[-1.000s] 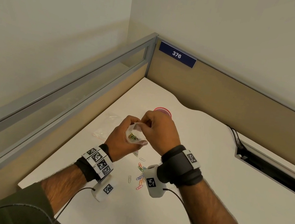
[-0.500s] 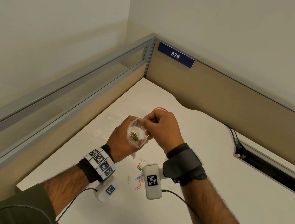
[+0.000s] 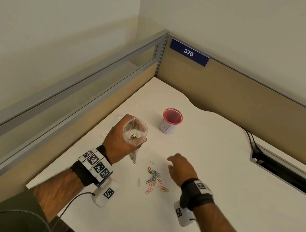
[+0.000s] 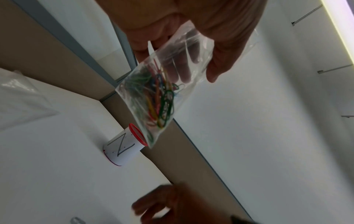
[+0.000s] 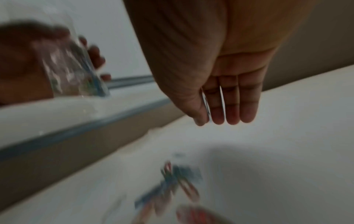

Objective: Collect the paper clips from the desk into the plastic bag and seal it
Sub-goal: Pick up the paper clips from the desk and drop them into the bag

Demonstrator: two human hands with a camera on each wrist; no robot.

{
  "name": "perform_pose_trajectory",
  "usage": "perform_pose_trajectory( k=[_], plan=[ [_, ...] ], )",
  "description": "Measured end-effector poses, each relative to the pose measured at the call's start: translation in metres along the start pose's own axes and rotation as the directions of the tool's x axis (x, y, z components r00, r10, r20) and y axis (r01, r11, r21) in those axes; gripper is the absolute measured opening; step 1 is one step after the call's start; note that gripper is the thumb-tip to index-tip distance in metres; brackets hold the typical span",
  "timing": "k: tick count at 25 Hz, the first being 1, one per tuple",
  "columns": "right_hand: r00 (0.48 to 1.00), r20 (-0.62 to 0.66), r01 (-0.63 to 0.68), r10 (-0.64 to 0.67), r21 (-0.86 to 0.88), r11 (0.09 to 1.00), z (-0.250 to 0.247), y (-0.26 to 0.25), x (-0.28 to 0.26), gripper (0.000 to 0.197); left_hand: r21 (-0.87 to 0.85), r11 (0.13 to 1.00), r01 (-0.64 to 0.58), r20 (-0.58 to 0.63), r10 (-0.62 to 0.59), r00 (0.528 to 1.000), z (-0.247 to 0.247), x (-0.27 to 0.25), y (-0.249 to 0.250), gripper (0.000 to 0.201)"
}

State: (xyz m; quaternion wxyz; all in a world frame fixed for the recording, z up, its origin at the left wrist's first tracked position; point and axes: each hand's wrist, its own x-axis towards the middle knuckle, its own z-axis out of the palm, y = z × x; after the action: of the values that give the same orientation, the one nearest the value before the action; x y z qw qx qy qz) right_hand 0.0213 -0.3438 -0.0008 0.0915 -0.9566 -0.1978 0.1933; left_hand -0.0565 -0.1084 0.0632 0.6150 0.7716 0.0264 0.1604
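- Paper clips (image 3: 153,179): a loose, multicoloured cluster lies on the white desk (image 3: 207,180), with a few strays beside it. The cluster runs roughly front to back from the person's viewpoint.
- Plastic bag (image 3: 134,133): held above the desk, to the left of and beyond the cluster. Its mouth faces up and is not sealed. Some clips already sit in the bottom.
- Key relation: the cluster lies just left of the right hand (image 3: 181,168) and below it. The right hand is the nearer of the two.
- Right hand pose: palm down above the desk, fingers extended and relaxed, holding nothing. The right wrist view is blurred.
- Left hand (image 3: 120,142): fingers and thumb wrap the bag's upper part.
- Judgement: many clips remain, so another pick-up comes before sealing.
- Pink-rimmed cup (image 3: 170,121): stands beyond the bag, well apart from the clips.
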Motion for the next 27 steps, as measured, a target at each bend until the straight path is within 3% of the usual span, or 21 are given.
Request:
perform_pose_trajectory(
  k=[2,8,14,18,21,24,27],
  plan=[
    [0.997,0.073,0.031,-0.029,-0.019,0.999,0.026,0.003,0.003,0.043,0.003,1.0,0.005,-0.012,-0.005,1.0,-0.005,-0.002,0.0,0.039],
    [0.974,0.104,0.207,-0.203,-0.03,0.978,0.04,-0.022,0.021,0.062,0.031,0.999,0.021,-0.031,-0.02,0.999,-0.012,-0.002,-0.002,0.041],
    [0.905,0.169,0.409,-0.391,-0.094,0.908,0.052,-0.026,0.0,0.034,0.025,1.0,0.008,-0.045,-0.007,0.999,-0.011,-0.002,0.001,0.052],
    [0.857,0.088,0.511,-0.507,-0.037,0.859,0.056,-0.043,-0.003,0.035,0.042,0.999,0.016,-0.032,-0.015,0.999,-0.008,0.0,0.002,0.054],
    [0.799,0.135,0.598,-0.586,-0.072,0.798,0.071,-0.055,-0.005,0.027,0.052,0.999,0.014,-0.021,-0.013,1.0,-0.007,0.001,0.004,0.053],
    [0.822,0.112,0.569,-0.559,-0.104,0.816,0.075,-0.038,-0.005,0.009,0.045,0.999,0.005,-0.03,-0.003,1.0,-0.007,0.0,0.005,0.052],
    [0.886,0.072,0.464,-0.459,-0.096,0.881,0.059,-0.006,-0.009,0.013,0.022,1.0,0.006,-0.021,-0.006,1.0,-0.005,0.001,0.004,0.054]
  ],
)
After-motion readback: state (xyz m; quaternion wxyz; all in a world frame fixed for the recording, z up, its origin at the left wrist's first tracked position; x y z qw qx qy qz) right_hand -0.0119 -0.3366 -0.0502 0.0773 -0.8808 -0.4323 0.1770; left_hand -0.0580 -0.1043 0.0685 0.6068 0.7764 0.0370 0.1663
